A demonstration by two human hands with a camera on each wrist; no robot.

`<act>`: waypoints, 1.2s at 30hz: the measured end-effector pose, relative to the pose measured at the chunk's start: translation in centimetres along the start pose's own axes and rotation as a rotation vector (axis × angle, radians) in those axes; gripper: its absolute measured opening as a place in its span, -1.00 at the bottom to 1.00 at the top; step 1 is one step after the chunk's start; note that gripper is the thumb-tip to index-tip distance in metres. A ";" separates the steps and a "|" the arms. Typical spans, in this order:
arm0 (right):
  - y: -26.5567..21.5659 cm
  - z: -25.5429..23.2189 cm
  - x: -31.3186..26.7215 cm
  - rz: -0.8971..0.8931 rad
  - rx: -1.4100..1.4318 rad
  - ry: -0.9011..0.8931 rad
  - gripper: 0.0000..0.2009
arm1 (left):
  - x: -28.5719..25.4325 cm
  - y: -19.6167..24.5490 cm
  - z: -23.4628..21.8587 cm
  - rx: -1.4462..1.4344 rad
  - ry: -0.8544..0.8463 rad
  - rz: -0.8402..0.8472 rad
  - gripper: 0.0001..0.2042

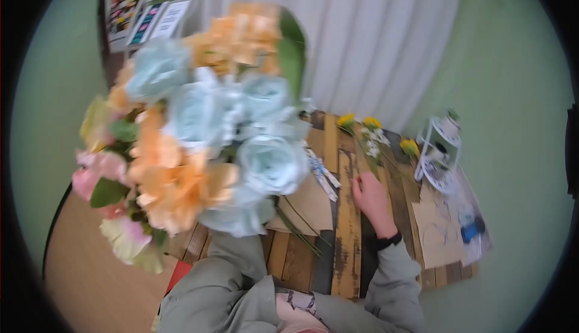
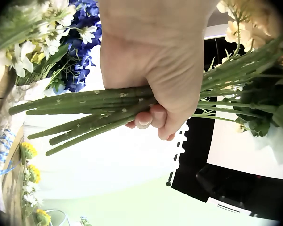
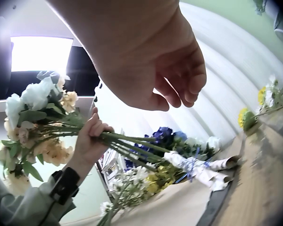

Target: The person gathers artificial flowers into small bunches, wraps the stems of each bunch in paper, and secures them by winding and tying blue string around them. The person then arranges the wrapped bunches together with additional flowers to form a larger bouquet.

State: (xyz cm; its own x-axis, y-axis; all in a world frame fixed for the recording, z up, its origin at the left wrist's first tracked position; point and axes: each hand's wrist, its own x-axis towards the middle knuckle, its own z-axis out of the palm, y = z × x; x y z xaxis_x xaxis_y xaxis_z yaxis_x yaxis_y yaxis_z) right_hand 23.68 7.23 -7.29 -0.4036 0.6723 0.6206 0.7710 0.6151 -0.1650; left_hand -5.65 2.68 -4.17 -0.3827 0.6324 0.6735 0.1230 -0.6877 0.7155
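Note:
A large bouquet (image 1: 199,116) of pale blue, orange and pink flowers fills the left of the head view and hides my left hand there. In the left wrist view, my left hand (image 2: 155,70) grips the thick green stems (image 2: 80,106), fingers curled round them, cut ends sticking out past the hand. The right wrist view shows the bunch held up, tilted, blooms to the left. My right hand (image 1: 371,197) is low over the wooden table (image 1: 345,236), its fingers loosely bent with nothing in them, close to the yellow flowers (image 1: 371,123).
Another bunch with blue flowers (image 3: 164,136) has a white wrap (image 3: 184,162) tied with blue ribbon round its stems. Brown paper (image 1: 437,236), a blue spool (image 1: 472,229) and a white lantern (image 1: 440,152) are on the right side. A white curtain (image 1: 362,43) hangs behind.

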 end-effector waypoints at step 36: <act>15.9 5.2 3.6 0.567 0.291 0.090 -0.73 | 1.3 4.5 1.3 -0.322 -0.117 -0.125 -0.75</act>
State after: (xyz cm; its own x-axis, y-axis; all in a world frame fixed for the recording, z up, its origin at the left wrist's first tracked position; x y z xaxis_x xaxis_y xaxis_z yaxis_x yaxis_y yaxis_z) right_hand 31.90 21.53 -11.64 0.0801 0.8964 0.4360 0.6824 0.2695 -0.6794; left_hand -4.46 0.89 0.16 -0.2669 0.7423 0.6147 -0.2201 -0.6679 0.7110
